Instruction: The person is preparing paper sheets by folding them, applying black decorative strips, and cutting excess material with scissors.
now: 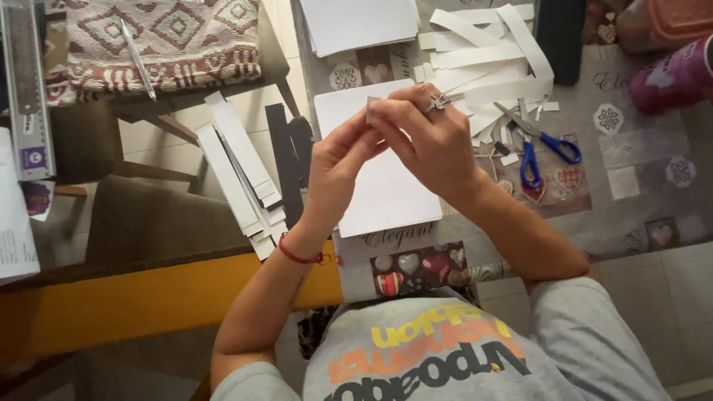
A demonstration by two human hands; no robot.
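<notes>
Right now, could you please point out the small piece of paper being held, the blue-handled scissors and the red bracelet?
small piece of paper [372,106]: head view, its top edge above the fingertips.
blue-handled scissors [529,165]: head view, left handle loop.
red bracelet [297,257]: head view, cord across the left wrist.

Blue-handled scissors [541,145] — white paper strips [483,52] — red-and-cream diamond-patterned cushion [163,41].

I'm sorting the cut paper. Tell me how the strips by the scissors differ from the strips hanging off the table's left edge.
The strips by the scissors are all white and lie criss-crossed in a loose heap on the tablecloth, next to the blue-handled scissors. The strips at the left edge lie roughly side by side, overhanging the table, and two dark ones lie among the white. Both sets are long, narrow paper strips.
</notes>
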